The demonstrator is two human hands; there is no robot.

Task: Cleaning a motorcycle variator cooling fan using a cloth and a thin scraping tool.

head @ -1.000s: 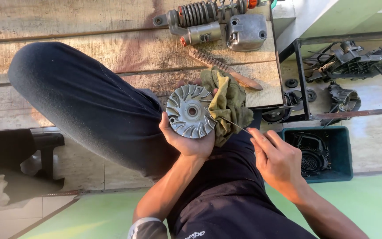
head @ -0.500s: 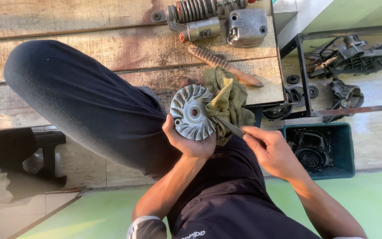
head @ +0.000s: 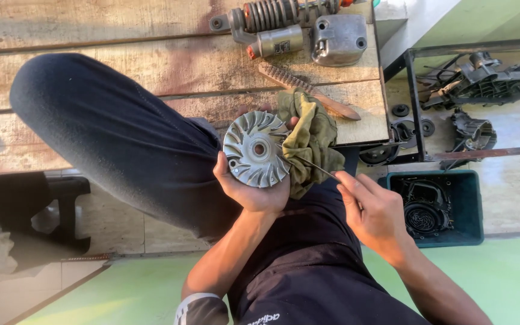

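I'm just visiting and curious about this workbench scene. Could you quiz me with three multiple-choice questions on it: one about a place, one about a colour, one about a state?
1. Where is the coil spring shock absorber?
A. in the bin
B. at the far edge of the wooden bench
C. on the knee

2. What colour is the rag?
A. olive green
B. red
C. white

3. How is the finned metal disc supported?
A. lying on the floor
B. hanging from a hook
C. held in the left hand

Answers: 1 B, it lies on the planks at the top. 2 A, its folds are olive. 3 C, fingers wrap its lower rim.
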